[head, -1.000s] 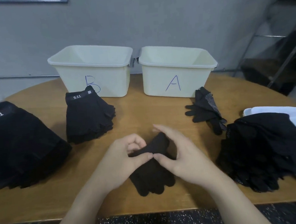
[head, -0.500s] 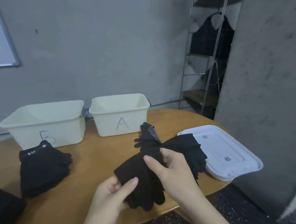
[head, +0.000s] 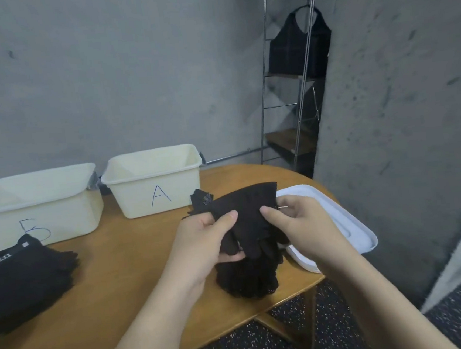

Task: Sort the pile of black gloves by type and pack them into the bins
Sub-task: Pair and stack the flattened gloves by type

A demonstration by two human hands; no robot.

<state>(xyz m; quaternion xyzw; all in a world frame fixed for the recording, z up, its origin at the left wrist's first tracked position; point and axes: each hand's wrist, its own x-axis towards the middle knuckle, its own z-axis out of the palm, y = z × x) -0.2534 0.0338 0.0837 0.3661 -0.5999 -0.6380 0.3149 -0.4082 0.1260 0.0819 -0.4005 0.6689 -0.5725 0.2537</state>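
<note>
Both hands (head: 257, 228) still pinch the glove (head: 251, 214), now seemingly lifted above the pile (head: 248, 279).

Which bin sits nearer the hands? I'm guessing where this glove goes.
The bin marked A, on the right, nearer both hands than the bin marked B.

Dim, even indoor light casts soft shadows, the frame looks slightly soft, and wide-angle distortion bends the edges.
</note>
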